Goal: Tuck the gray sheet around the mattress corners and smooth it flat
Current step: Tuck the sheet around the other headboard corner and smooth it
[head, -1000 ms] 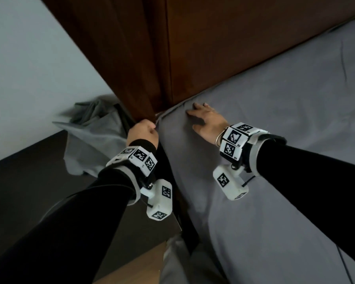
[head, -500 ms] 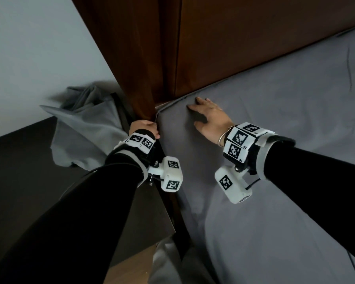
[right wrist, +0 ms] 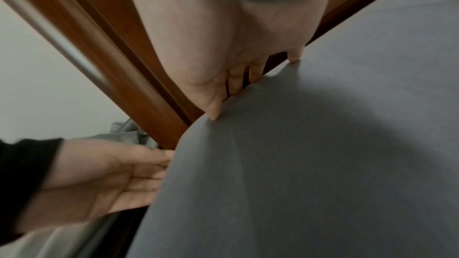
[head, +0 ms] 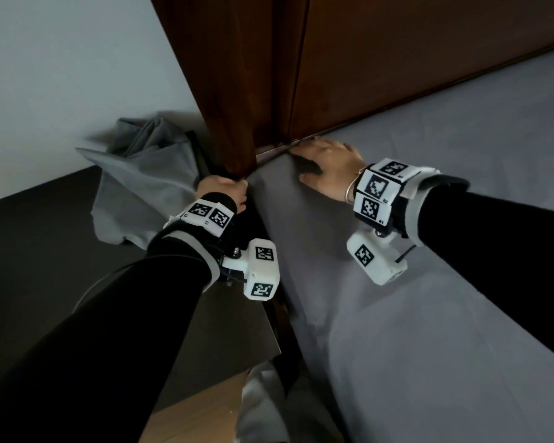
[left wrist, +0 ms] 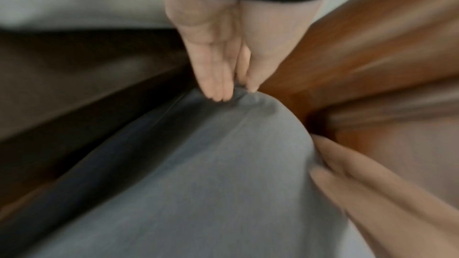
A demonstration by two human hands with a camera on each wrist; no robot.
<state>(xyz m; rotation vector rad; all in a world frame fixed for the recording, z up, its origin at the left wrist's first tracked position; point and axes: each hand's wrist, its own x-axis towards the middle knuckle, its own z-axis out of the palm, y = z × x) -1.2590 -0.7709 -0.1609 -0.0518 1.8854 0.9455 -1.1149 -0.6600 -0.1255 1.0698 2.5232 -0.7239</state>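
The gray sheet (head: 429,251) covers the mattress up to the brown wooden headboard (head: 397,59). My left hand (head: 223,188) is at the mattress corner, beside the headboard post (head: 231,91). In the left wrist view it (left wrist: 236,91) pinches a small ridge of the sheet (left wrist: 211,183) between thumb and fingertips. My right hand (head: 327,161) lies flat on top of the sheet. Its straight fingers (right wrist: 255,74) press the sheet (right wrist: 323,164) into the gap along the headboard. My left hand (right wrist: 119,172) also shows below it, at the mattress side.
A loose gray cloth (head: 141,174) hangs bunched to the left of the post, against the pale wall (head: 61,75). A dark surface (head: 29,235) lies left of the bed. Pale fabric (head: 263,404) and light wood floor (head: 199,410) show below my left arm.
My right hand slid up the sheet until its fingertips reached the headboard gap. My left hand stayed at the mattress corner by the post, still holding the sheet.
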